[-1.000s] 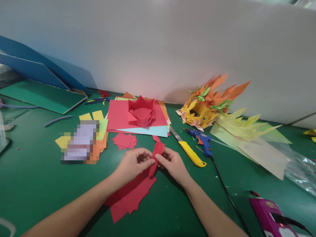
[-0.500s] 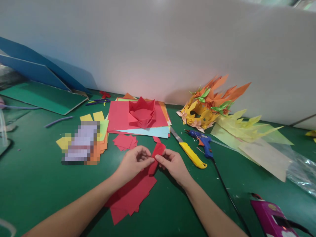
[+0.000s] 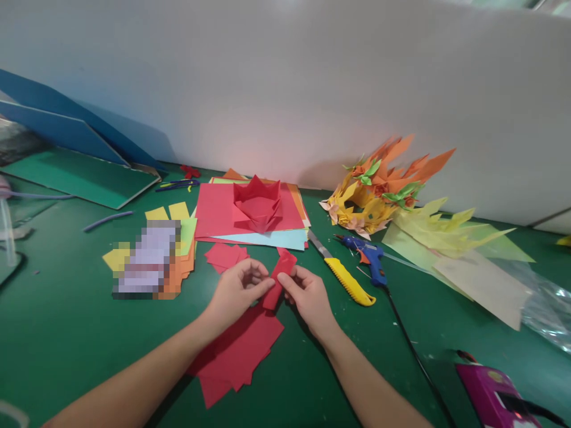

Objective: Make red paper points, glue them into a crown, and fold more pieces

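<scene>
A narrow folded strip of red paper (image 3: 280, 278) is pinched between my two hands, tilted with its top to the right. My left hand (image 3: 241, 289) grips its left edge between thumb and fingers. On the right edge, my right hand (image 3: 307, 295) presses its thumb on the front, its other fingers partly hidden behind. Below them lie several larger red paper sheets (image 3: 243, 356), fanned out on the green table. Small red paper pieces (image 3: 225, 255) rest just beyond my left hand. A folded red paper crown (image 3: 257, 205) sits on a stack of coloured paper (image 3: 209, 208) farther back.
To the right lie a yellow utility knife (image 3: 350, 282) with its blade out and a blue glue gun (image 3: 370, 258) with a cord. Behind are orange and yellow paper crowns (image 3: 361, 208). A pixelated phone-like object (image 3: 149, 255) covers coloured slips at left. A purple device (image 3: 495, 392) stands front right.
Both hands have shifted slightly left with the red strip, which looks narrower and more folded over. The surrounding things stay in place, apart from a slight camera shift.
</scene>
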A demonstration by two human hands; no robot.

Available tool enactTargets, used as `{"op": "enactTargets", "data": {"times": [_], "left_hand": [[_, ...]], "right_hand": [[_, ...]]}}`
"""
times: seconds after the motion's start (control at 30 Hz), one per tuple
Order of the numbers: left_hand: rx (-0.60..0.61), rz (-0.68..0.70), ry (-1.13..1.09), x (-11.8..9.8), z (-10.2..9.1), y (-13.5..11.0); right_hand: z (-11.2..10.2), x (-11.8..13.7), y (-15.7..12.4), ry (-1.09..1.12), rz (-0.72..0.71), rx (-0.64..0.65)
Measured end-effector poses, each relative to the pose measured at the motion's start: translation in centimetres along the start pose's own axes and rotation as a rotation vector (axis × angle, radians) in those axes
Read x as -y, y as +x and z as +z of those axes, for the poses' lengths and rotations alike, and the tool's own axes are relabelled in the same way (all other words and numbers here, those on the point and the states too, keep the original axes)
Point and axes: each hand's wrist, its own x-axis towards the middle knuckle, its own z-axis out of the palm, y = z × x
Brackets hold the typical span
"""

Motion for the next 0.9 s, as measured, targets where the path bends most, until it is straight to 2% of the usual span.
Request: {"op": "enactTargets", "data": {"times": [0.3, 0.67, 0.77, 0.9], "left_hand": [[0.103, -0.043, -0.028, -0.58, 0.56, -0.62], [0.11, -0.078, 0.002, -0.99, 0.38, -0.66], [0.146, -0.044, 0.047, -0.87, 0.28, -0.64], [0.152, 0.091, 0.102, -0.53, 0.1, -0.54]], "right_hand": [[-0.59, -0.04, -0.28, 0.005, -0.009, 0.043], [-0.67, 0.13, -0.42, 0.057, -0.026, 0.049], [-0.76, -0.07, -0.39, 0.065, -0.038, 0.032], [-0.82, -0.23, -0.38, 0.076, -0.047, 0.024]]}}
